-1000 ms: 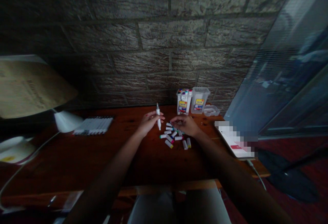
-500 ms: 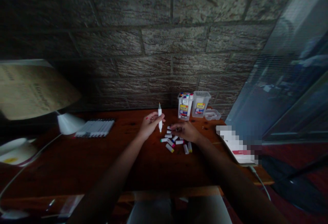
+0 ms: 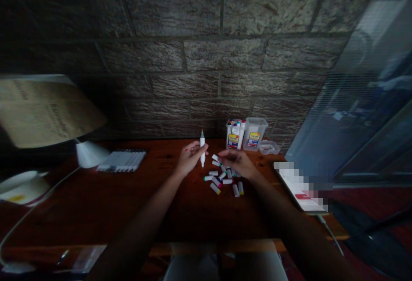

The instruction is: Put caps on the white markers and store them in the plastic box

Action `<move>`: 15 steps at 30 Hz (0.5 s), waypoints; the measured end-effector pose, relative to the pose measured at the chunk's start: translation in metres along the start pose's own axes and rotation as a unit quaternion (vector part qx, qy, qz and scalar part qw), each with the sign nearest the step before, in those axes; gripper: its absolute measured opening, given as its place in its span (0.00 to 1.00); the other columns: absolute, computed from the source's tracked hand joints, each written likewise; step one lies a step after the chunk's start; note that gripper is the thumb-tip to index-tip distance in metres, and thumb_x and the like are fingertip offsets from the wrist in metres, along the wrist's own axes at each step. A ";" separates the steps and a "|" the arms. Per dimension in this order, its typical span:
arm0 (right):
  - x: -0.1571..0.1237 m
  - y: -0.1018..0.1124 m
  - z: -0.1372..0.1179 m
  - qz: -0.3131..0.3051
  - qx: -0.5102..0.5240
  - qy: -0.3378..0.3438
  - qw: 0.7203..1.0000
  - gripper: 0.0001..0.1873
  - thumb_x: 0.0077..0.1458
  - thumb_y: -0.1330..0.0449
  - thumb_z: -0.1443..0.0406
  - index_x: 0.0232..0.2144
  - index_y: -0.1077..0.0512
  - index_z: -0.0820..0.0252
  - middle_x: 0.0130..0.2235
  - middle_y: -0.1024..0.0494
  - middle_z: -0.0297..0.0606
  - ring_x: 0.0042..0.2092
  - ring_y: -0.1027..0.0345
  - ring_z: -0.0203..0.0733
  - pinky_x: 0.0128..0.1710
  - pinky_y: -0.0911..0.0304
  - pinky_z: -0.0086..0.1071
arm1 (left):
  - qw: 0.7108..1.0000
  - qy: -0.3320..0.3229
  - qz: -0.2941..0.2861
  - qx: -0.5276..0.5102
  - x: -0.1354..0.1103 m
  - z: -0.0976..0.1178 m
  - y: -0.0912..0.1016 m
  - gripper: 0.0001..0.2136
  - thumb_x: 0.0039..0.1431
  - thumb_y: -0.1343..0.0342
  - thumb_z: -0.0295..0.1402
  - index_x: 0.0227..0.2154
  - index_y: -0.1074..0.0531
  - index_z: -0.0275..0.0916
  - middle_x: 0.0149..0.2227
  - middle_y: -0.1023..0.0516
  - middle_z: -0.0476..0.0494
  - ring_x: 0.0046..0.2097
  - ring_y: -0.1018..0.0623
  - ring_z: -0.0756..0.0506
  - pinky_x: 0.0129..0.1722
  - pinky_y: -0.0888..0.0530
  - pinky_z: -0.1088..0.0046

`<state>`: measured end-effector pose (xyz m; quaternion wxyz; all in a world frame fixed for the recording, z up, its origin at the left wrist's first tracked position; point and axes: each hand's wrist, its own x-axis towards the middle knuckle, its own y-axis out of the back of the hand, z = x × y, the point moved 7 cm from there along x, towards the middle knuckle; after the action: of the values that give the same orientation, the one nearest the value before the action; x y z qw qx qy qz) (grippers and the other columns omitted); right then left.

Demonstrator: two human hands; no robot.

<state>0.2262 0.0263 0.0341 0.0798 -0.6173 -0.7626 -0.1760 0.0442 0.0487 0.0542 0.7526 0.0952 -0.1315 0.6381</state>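
Upright in my left hand point(image 3: 189, 157) is a white marker point(image 3: 202, 148), its bare tip pointing up and a yellowish end at the bottom. My right hand point(image 3: 238, 161) pinches a small white marker cap point(image 3: 215, 157) between thumb and fingers, just right of the marker and apart from it. Below my right hand several loose caps point(image 3: 227, 181) lie scattered on the wooden table point(image 3: 128, 203), white with green, pink, blue or yellow ends. My right hand partly hides some of them.
Behind stand a clear box of markers point(image 3: 233, 137), a second clear box point(image 3: 255, 135) and a lid point(image 3: 269, 147). To the left lie a row of white markers point(image 3: 122, 161) and a lamp point(image 3: 86, 154). At right is a laptop-like flat object point(image 3: 298, 191) with a cable.
My right hand has lifted a cap slightly up off the pile, and it now shows clear in the fingers. My left hand keeps the marker upright. The view has shifted a little.
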 end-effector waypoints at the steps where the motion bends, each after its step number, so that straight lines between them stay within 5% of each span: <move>1: 0.001 0.002 -0.001 0.008 0.037 -0.014 0.999 0.16 0.45 0.31 0.57 0.36 0.23 0.57 0.37 0.20 0.37 0.33 0.27 0.38 0.32 0.32 0.32 | 1.000 -0.002 -0.005 0.003 0.000 -0.001 0.000 0.18 0.48 0.35 0.46 0.33 0.26 0.36 0.27 0.21 0.46 0.29 0.23 0.48 0.30 0.31 0.76; 7: -0.001 0.007 0.004 0.045 0.140 -0.096 0.985 0.16 0.42 0.29 0.59 0.35 0.23 0.56 0.35 0.20 0.35 0.34 0.24 0.40 0.24 0.40 0.25 | 0.998 -0.015 -0.051 0.015 -0.001 -0.004 -0.007 0.15 0.48 0.34 0.42 0.33 0.25 0.36 0.32 0.20 0.45 0.34 0.21 0.47 0.35 0.28 0.73; 15: -0.003 -0.001 0.004 0.024 0.165 -0.091 0.982 0.14 0.41 0.28 0.62 0.34 0.21 0.54 0.33 0.21 0.32 0.32 0.29 0.34 0.27 0.39 0.25 | 0.996 -0.033 -0.081 0.022 -0.004 -0.001 -0.013 0.14 0.47 0.33 0.38 0.35 0.23 0.35 0.35 0.19 0.44 0.36 0.22 0.47 0.39 0.27 0.71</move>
<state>0.2263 0.0253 0.0293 0.1149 -0.6275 -0.7700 0.0117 0.0565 0.0433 0.0528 0.7946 0.1430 -0.1340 0.5746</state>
